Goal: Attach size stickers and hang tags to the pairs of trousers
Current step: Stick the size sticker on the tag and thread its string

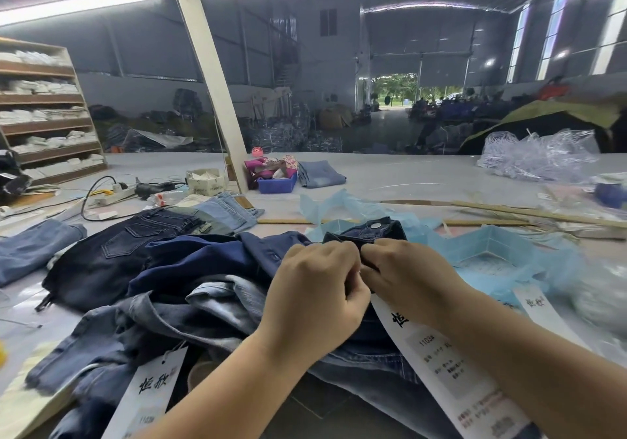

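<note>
We pinch the dark trousers' waistband [364, 233] at twelve o'clock with both hands, left [314, 294] and right [403, 279] touching, the hang tag [437, 364] trailing toward five o'clock under the right.

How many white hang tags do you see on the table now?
3. One hang tag runs from the hands toward the bottom right, one lies on the jeans at lower left, one at right on blue paper. Others may be hidden under jeans.

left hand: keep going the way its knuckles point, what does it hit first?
Likely the right hand: the left hand points right, fingertips already meeting it at the dark waistband. Depth is unclear.
</note>
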`<state>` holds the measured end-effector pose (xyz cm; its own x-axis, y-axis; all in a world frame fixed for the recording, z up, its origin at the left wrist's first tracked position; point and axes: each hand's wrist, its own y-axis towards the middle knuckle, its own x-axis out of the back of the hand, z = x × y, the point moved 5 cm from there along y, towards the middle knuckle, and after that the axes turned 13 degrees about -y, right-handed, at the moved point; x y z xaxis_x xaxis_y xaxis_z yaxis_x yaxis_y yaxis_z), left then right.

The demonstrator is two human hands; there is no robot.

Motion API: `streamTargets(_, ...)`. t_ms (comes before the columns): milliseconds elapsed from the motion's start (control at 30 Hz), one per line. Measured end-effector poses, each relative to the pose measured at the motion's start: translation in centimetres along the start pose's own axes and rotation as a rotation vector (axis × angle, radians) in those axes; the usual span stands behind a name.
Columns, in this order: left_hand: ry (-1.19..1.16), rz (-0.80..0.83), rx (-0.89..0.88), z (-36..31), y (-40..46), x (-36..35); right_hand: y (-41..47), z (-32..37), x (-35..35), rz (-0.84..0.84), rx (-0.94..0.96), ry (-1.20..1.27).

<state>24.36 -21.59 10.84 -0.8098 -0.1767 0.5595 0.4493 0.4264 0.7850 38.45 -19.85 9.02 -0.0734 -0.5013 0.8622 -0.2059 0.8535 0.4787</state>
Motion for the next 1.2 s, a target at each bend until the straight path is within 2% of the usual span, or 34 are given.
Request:
streamTargets(133,0.147,0.057,-0.159,-1.2,-0.3,-1.2,-0.7,-0.2,-0.3,0.043,-0.085,-0.021)
streamTargets(300,0.25,0.163,-0.358,-2.0,-1.6,-2.7,-1.8,-0.1,0.4,-0.028,0.001,-0.039)
streamTargets(400,0.241,0.195,-0.347,-1.9,-1.8,-2.9,-1.6,0.2,-0.2,0.063,0.064,-0.005)
streamTargets(533,0.286,0.261,-0.341,-1.6,-1.9,-3.3,-1.3,-1.5,-0.6,0.192,-0.123,0.474)
streamTargets(633,0.354,0.311,-0.342,-1.2,-2.4,-3.7,-1.6,-2.2,-0.8,0.321,-0.161,0.64)
streamTargets(767,0.362,0.367,-0.296,-0.8,-2.5,-4.1,-2.0,-2.5,-0.3,0.404,-0.161,0.635)
streamTargets(933,0.346,0.384,-0.251,-0.7,-2.3,-4.0,-2.8,-4.2,1.1,0.471,-0.294,0.645)
streamTargets(1200,0.229,0.326,-0.176,-0.9,-2.1,-3.2,-3.3,-3.8,3.3,0.282,-0.296,0.82)
